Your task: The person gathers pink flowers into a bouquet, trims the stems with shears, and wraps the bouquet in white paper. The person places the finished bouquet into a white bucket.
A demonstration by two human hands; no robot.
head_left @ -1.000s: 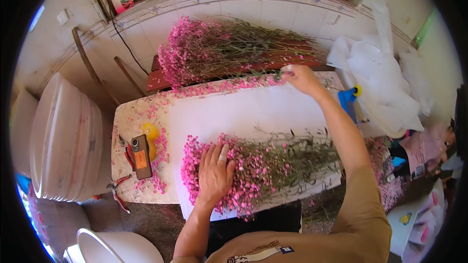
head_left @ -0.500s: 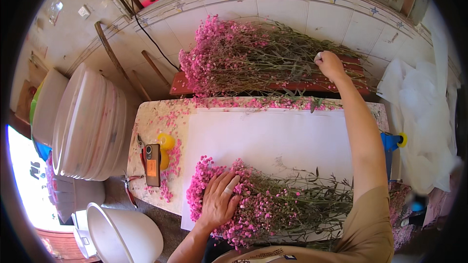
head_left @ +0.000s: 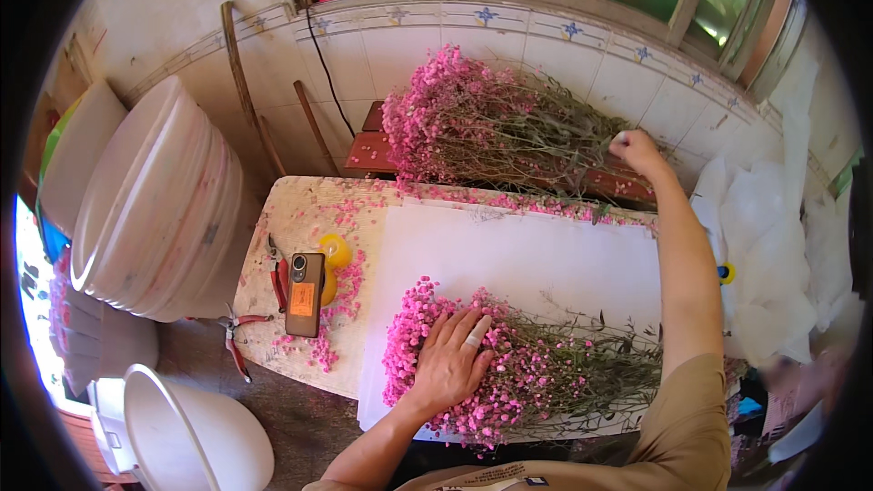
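A bunch of small pink flowers with thin green stems lies along the near side of the white paper. On its blossoms rests my left hand, open, fingers stretched out flat, a white wrap around one finger. My right arm reaches across the table to a second, larger bunch of pink flowers, blossoms to the left and stems to the right. At the stem ends, my right hand is closed in a fist; its grip appears to be on stems, though the fingers partly hide them. White covers its thumb tip.
Left on the wooden table lie a phone, red-handled pliers, more pliers at the edge, yellow tape rolls and loose petals. Stacked tubs and a white bucket stand left; plastic sheeting hangs right.
The whole view has shifted and turned a little. My right hand stays closed at the far bunch, whose stems now spread less past it. My left hand still rests on the near blossoms.
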